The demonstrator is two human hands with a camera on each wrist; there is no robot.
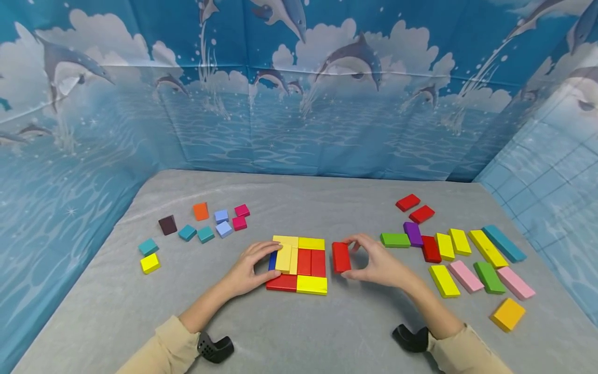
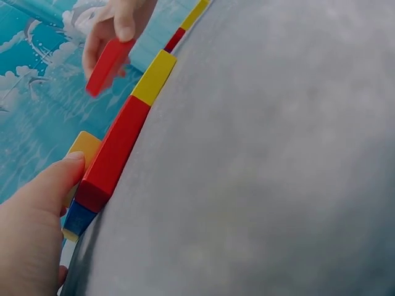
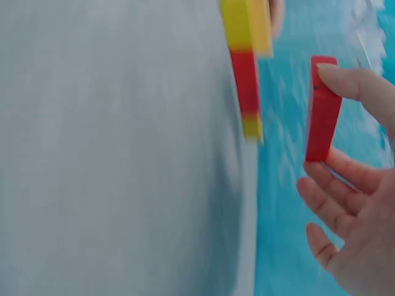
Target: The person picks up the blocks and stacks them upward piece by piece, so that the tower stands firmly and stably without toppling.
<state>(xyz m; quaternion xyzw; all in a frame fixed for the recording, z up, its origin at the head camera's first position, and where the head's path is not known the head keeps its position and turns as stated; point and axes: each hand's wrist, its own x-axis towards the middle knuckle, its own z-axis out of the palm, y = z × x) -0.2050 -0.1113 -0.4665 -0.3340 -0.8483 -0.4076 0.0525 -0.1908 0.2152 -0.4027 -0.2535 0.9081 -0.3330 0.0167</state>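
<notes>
My right hand (image 1: 379, 264) pinches a red block (image 1: 341, 257) by its two ends, thumb at the near end, fingers at the far end. In the right wrist view that red block (image 3: 323, 111) is held above the table, apart from the other blocks. A flat rectangle of yellow, red, pale yellow and blue blocks (image 1: 311, 284) lies to its left. My left hand (image 1: 247, 267) pinches a pale yellow block (image 1: 283, 259) at the rectangle's left side, thumb near, fingers far. This block stands higher than the red block (image 2: 114, 154) beside it in the left wrist view.
Small cubes lie scattered at the left, among them a yellow cube (image 1: 150, 263) and an orange cube (image 1: 201, 211). Several long blocks lie at the right, including a green block (image 1: 395, 240) and a blue block (image 1: 504, 243). A dolphin-print curtain (image 1: 299, 140) stands behind the grey table (image 1: 327, 337).
</notes>
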